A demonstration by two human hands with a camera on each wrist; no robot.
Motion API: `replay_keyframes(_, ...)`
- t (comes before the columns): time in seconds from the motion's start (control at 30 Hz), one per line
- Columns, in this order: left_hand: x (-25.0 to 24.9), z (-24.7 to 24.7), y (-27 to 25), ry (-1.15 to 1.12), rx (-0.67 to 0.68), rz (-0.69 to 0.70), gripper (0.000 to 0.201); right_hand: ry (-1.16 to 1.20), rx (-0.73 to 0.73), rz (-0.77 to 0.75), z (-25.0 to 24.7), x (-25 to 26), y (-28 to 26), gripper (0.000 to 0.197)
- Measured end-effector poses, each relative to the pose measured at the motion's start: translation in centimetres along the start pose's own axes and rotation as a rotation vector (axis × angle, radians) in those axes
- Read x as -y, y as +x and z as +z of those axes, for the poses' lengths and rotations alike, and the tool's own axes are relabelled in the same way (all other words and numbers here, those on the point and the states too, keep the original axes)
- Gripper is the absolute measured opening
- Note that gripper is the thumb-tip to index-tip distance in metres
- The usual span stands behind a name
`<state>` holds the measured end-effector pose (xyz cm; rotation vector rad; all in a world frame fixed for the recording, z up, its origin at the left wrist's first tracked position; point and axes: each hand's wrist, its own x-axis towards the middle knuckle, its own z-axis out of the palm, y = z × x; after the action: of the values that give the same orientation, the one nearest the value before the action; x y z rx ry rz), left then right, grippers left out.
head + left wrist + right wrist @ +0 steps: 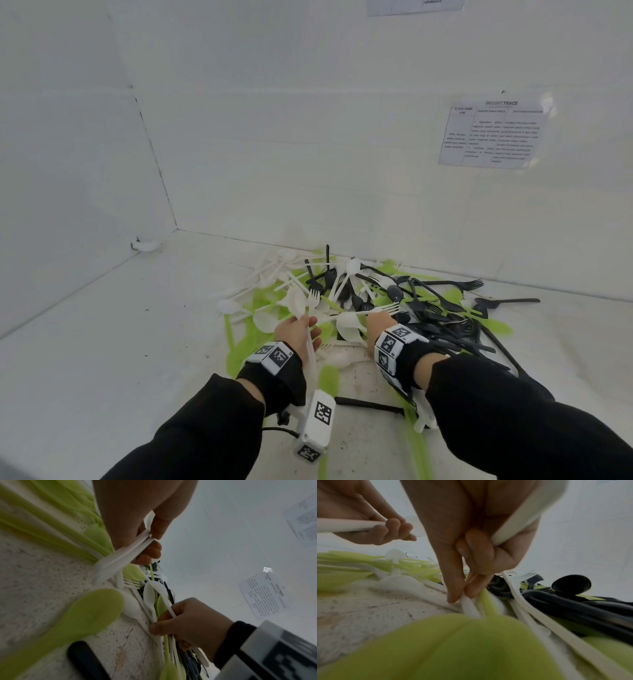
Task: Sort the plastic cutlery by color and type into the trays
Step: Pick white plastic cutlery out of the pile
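A tangled pile of cutlery [376, 298] lies against the back wall: white pieces on the left, green ones underneath, black ones on the right. My left hand [301, 329] grips a bundle of white cutlery [303, 305], a spoon and a fork standing up out of the fist; their handles [126, 557] are pinched between thumb and fingers. My right hand [378, 323] is down at the near edge of the pile. Its fingertips [453, 597] pinch a white handle [469, 608] beside a green one, and another white piece [523, 520] is tucked in its palm.
White walls close the table at the back and left, with a printed sheet [493, 135] on the back wall. A black strip [370, 406] lies on the table between my wrists. Bare table [102, 325] stretches to the left of the pile.
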<state>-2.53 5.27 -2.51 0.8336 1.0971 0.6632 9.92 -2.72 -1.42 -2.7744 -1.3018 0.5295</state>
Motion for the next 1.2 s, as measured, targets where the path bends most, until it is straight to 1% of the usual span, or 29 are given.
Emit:
replay_keyframes(0.1,0.0,0.0,0.1,-0.011,0.001,0.0,0.025,-0.059,0.09,0.0,0.0,0.3,0.3,0.041)
replay_keyframes(0.13,0.0,-0.1,0.1,-0.013,-0.001,0.002,0.025,-0.068,0.1,-0.003,-0.2,0.4,0.3,0.035)
replay_keyframes(0.17,0.0,-0.2,0.1,-0.015,-0.003,0.005,0.026,-0.07,0.094,-0.008,-0.5,0.4,0.3,0.028)
replay_keyframes(0.23,-0.1,-0.5,0.1,-0.021,-0.01,0.011,0.027,-0.045,0.071,-0.009,-1.3,0.4,0.4,0.029)
replay_keyframes(0.3,-0.3,-0.9,0.1,-0.028,-0.015,0.017,0.027,0.033,0.052,-0.02,-2.6,0.5,0.5,0.021)
replay_keyframes(0.33,-0.5,-1.1,0.2,-0.034,-0.018,0.018,0.027,0.077,0.039,-0.045,-3.2,0.6,0.5,0.016)
replay_keyframes(0.37,-0.7,-1.3,0.2,-0.041,-0.025,0.02,0.028,0.125,0.028,-0.074,-3.9,0.8,0.3,0.015)
replay_keyframes(0.47,-1.4,-2.4,0.3,-0.063,-0.06,0.038,0.028,0.206,-0.017,-0.181,-5.0,2.3,0.8,0.022)
replay_keyframes(0.53,-2.1,-3.5,0.4,-0.088,-0.09,0.051,0.027,0.245,0.009,-0.202,-4.7,4.2,1.5,0.02)
replay_keyframes(0.6,-2.6,-4.7,0.5,-0.114,-0.121,0.063,0.026,0.257,0.048,-0.215,-4.0,6.2,2.0,0.025)
replay_keyframes(0.67,-3.1,-5.8,0.5,-0.122,-0.154,0.075,0.027,0.199,0.071,-0.247,-3.1,8.1,2.3,0.03)
replay_keyframes(0.7,-3.3,-6.4,0.6,-0.12,-0.169,0.081,0.027,0.142,0.08,-0.25,-2.5,9.1,2.4,0.029)
replay_keyframes(0.73,-3.4,-6.9,0.6,-0.119,-0.184,0.084,0.028,0.08,0.073,-0.255,-2.0,10.0,2.5,0.029)
replay_keyframes(0.8,-3.7,-7.8,0.5,-0.119,-0.21,0.092,0.028,-0.02,0.061,-0.269,-0.5,11.4,3.0,0.034)
replay_keyframes(0.83,-3.8,-8.1,0.5,-0.119,-0.218,0.097,0.028,-0.065,0.071,-0.283,0.1,11.8,3.2,0.033)
replay_keyframes(0.87,-3.9,-8.3,0.5,-0.119,-0.222,0.099,0.028,-0.111,0.071,-0.307,0.6,12.1,3.3,0.026)
replay_keyframes(0.9,-3.9,-8.5,0.5,-0.121,-0.224,0.101,0.028,-0.126,0.068,-0.327,1.1,12.2,3.4,0.021)
replay_keyframes(1.0,-3.8,-8.9,0.4,-0.13,-0.23,0.097,0.025,-0.188,0.067,-0.368,2.0,12.1,3.7,0.031)
replay_keyframes(1.07,-3.6,-9.2,0.4,-0.135,-0.233,0.092,0.024,-0.223,0.064,-0.397,2.1,12.5,3.7,0.028)
replay_keyframes(1.13,-3.3,-9.3,0.4,-0.13,-0.229,0.091,0.025,-0.21,0.056,-0.396,2.0,12.8,3.5,0.022)
replay_keyframes(1.2,-3.2,-9.3,0.3,-0.126,-0.226,0.088,0.026,-0.165,0.07,-0.381,2.0,12.7,3.4,0.026)
